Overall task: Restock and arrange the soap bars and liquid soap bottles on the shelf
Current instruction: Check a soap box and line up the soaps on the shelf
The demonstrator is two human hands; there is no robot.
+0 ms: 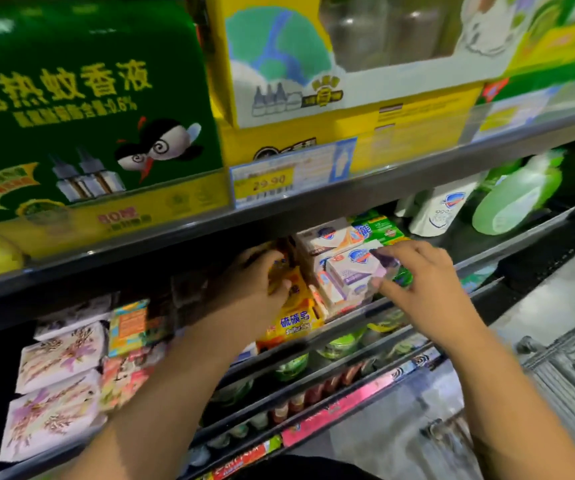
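**Forearms reaching up into the soap shelf (528,230)**

Working both hands close together on the middle tier. With the left hand (262,282), gripping the top of the yellow sulfur soap (293,322), fingers curled round it, probably to brace that tilted row and stop it slumping into its neighbour. With the right hand (421,275), spanning a lilac soap box (348,275): fingers spread, tips over the back edge, thumb on the front corner. Pinched rather than wrapped, a hold suited to sliding or twisting a carton square with the front rail.

Lilac box at the front of a stack of like cartons (327,237), with a green soap box (379,228) just behind and to the right. Further right on the same tier, apart from the bars: a white liquid soap bottle (442,213) upright and a green bottle (514,199) tilted over, likely awaiting straightening.

Floral packs (61,355) to the left, untouched. Overhead, a green carton (81,109) and a price tag (268,183) on the upper rail. Off to the right, a wire trolley (573,362), presumably parked within reach as the stock source; contents not visible.

Judging by the crooked bars and the leaning bottle, well short of tidy.
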